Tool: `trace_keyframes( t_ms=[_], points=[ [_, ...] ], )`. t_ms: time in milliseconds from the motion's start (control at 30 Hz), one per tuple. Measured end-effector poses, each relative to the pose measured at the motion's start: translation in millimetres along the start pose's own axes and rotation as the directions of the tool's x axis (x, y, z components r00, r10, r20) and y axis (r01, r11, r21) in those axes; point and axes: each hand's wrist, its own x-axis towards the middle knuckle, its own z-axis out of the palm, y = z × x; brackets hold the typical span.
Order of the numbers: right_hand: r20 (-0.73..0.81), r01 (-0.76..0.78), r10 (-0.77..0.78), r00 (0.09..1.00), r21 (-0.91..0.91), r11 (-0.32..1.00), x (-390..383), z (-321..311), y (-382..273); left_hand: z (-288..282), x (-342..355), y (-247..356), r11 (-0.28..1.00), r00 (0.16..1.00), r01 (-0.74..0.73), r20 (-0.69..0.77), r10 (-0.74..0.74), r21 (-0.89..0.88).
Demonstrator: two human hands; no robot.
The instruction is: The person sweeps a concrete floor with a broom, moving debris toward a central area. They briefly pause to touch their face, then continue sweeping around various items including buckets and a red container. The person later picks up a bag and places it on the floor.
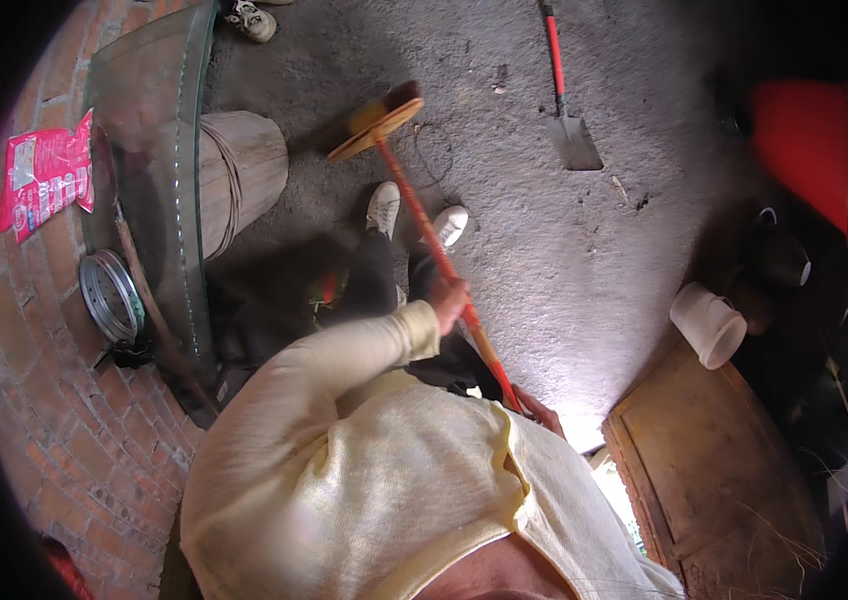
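Where the brick wall [64, 420] curves down the left edge of the frame, a pink printed bag [42, 182] lies at the upper left and a round metal strainer [110, 296] sits below it, beside a curved sheet of glass [149, 130] that leans over a pale wooden stump [240, 170]; just right of the stump, in the upper middle, the broom [414, 195] has its wooden head and bristles against the grey concrete floor [544, 260], and its orange handle runs as one long diagonal from that head at the upper left down to the lower right, past two white shoes [384, 207]; the left hand [449, 298], at the end of a cream sleeve, is clenched round the handle about midway along; the right hand [541, 410] lies at the handle's lower end near the frame's centre, partly hidden by the cream top, apparently closed on the handle; farther right, a red-handled shovel [569, 120] lies on the floor at the top, blade toward the bottom; a white bucket [708, 324] lies tipped at the right, above a brown wooden board [714, 470]; a red tub [809, 150] fills the upper right.
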Motion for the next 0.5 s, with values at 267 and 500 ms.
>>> trace_keyframes(
  t_ms=[267, 500],
  points=[
    [-0.192, 0.024, -0.025, 0.981, -0.004, 1.000, -22.1, -3.6, 5.1, 50.0, 12.3, -30.5, 0.989, 0.994, 0.048, 0.092, -0.061, 0.138],
    [-0.172, -0.064, 0.018, 0.985, -0.266, 0.962, 3.4, 2.6, -61.2, 53.6, 30.2, 39.8, 0.973, 0.983, -0.182, 0.066, 0.173, 0.145]
  ],
)
